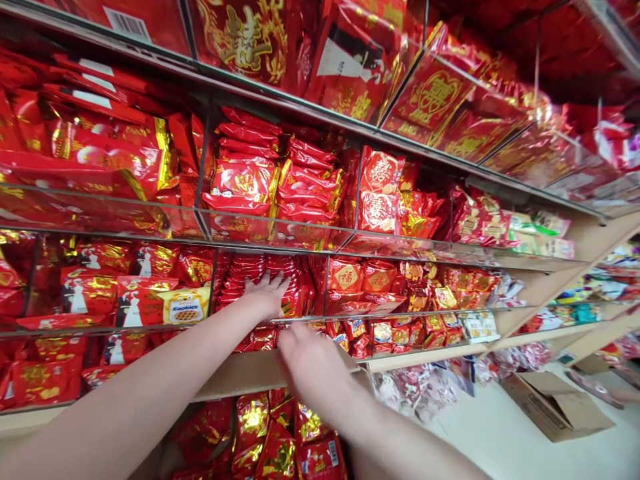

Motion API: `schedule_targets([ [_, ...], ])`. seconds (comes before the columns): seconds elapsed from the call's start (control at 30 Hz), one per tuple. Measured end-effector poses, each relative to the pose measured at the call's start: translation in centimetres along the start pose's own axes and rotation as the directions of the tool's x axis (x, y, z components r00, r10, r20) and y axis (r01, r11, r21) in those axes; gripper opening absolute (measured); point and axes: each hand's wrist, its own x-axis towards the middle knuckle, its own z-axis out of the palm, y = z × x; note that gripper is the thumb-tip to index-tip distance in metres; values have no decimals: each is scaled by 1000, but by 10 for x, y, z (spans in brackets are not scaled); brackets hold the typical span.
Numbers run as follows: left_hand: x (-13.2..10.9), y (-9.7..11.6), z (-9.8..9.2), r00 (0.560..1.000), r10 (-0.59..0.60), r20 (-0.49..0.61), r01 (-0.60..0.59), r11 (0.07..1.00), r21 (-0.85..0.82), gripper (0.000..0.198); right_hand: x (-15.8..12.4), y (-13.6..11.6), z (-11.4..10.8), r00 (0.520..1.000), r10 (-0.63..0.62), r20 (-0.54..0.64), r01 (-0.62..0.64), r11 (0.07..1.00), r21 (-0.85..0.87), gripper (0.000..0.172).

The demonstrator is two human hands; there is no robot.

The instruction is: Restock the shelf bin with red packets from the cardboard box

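My left hand [267,293] reaches into a shelf compartment and lies with fingers spread on a stack of red foil packets [250,270]. It holds nothing that I can see. My right hand [305,357] hovers lower, just in front of the shelf's glass front [300,320], fingers pointing up towards the small red and gold packets [263,339] behind it. The right hand is smeared by motion, so its fingers are unclear. A yellow cookie pack [184,305] sits left of the left hand.
Tiered glass shelves [280,237] hold many red and gold packets. A wooden shelf edge [240,375] runs below my hands, with more red packets [280,440] beneath. An open cardboard box [555,403] lies on the pale floor at the right.
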Motion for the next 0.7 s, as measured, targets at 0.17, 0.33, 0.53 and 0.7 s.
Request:
schedule_targets([
  [0.17,3,2,-3,1000,-1,6,1,1000,3,79,-74,-16,95,933,-136,332,40,959,280,39],
  [0.33,-10,-17,-6,993,101,-65,-104,994,-38,85,-95,-14,186,910,286,301,-339,930,141,41],
  [0.53,-21,-47,5,979,104,-174,-111,993,-31,79,-110,-13,223,878,421,229,-467,857,217,29],
  [0.7,-11,-51,11,978,64,-201,-73,997,-38,78,-116,-10,233,876,432,213,-479,830,286,27],
])
